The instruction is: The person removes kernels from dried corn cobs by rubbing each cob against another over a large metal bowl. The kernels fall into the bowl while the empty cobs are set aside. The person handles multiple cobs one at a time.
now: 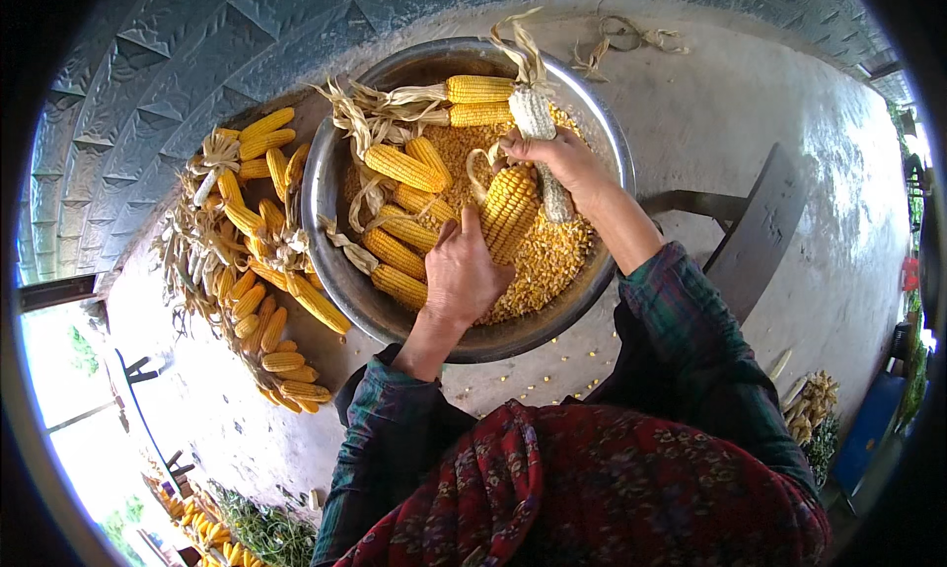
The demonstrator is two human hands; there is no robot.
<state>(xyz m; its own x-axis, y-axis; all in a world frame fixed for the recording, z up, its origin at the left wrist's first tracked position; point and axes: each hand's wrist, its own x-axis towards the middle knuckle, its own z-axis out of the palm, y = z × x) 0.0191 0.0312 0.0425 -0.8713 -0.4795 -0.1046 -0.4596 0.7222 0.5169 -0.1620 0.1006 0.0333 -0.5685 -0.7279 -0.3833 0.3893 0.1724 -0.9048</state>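
Observation:
My left hand grips the lower side of a yellow ear of corn, tilted over the basin. Its thumb and forefinger lie along the kernels. My right hand holds a whitish, bare corn cob against that ear's upper end; the ear's tip is partly covered by the fingers. Another pale cob with dry husk shows just above the right hand; whether it is one piece with the held cob I cannot tell. Loose kernels fill the wide metal basin, and several husked ears lie on them.
A heap of corn ears with tied husks lies on the concrete floor left of the basin. To the right stands a dark wooden bench. Stray kernels dot the floor before me. Embossed metal panels rise behind.

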